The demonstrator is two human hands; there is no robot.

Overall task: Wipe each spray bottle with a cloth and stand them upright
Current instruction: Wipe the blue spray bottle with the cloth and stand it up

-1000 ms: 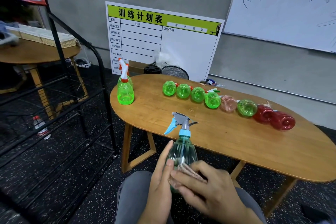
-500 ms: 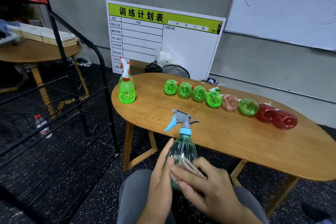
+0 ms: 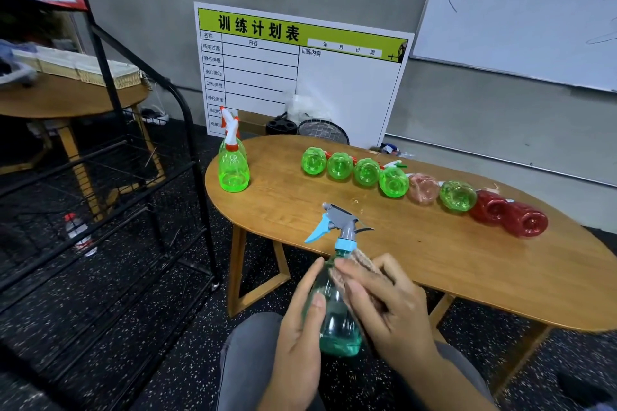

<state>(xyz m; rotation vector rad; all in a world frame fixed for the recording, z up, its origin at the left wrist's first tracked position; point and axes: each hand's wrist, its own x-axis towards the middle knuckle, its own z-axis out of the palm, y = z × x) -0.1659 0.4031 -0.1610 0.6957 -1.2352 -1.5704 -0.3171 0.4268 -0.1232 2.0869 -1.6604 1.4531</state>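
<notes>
You held the teal bottle [image 3: 337, 310] upright over your lap, in front of the table's [image 3: 434, 264] near edge and off its top. Your left hand [image 3: 300, 327] grasped its body from the left, thumb lying across the front. Your right hand [image 3: 384, 307] pressed a tan cloth [image 3: 362, 259] against the bottle's right shoulder, fingers curled around the cloth just below the blue collar. The grey and blue trigger head [image 3: 337, 223] pointed left.

On the table, one green bottle [image 3: 233, 167] stood upright near the far left end. A row of bottles [image 3: 424, 188] lay on their sides along the far edge, bases toward you and each touching or just beside the next: four green, one pale pink, one green, two red.

A black rack [image 3: 140, 177] stood to your left, and a printed chart board [image 3: 300, 77] leaned on the wall behind the table.
</notes>
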